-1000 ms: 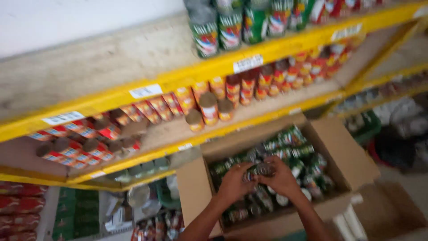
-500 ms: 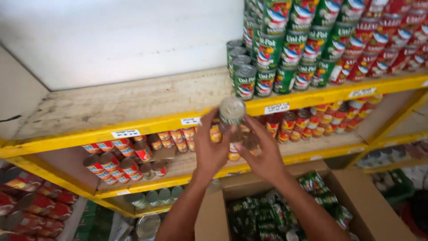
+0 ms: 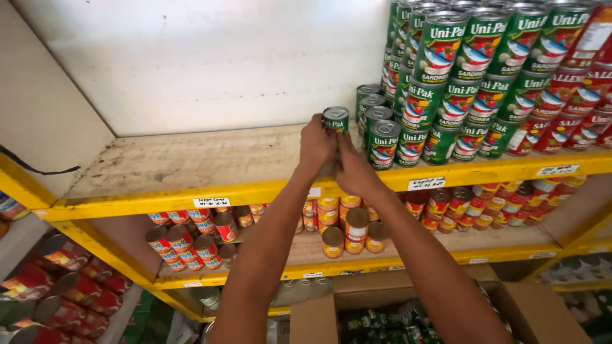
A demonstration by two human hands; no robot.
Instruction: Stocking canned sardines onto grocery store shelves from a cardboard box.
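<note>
My left hand (image 3: 317, 145) and my right hand (image 3: 352, 167) were pressed together above the front edge of the top shelf (image 3: 191, 167), both closed around a small stack of green-labelled cans (image 3: 335, 121); only the uppermost can showed clearly above my fingers, its silver lid facing up, and how many sat beneath it I could not tell. The stack stood near the middle of the shelf's front edge, just left of the tall block of matching green cans (image 3: 446, 83) that filled the shelf toward its right end, with red-labelled cans (image 3: 574, 108) stacked at the far right. The left half of the wooden board was bare up to the white back wall (image 3: 210, 64). On the shelf below (image 3: 446, 245), red and orange cans (image 3: 347, 226) stood in rows. At the bottom edge, an open cardboard box (image 3: 319, 318) held more green cans.
</note>
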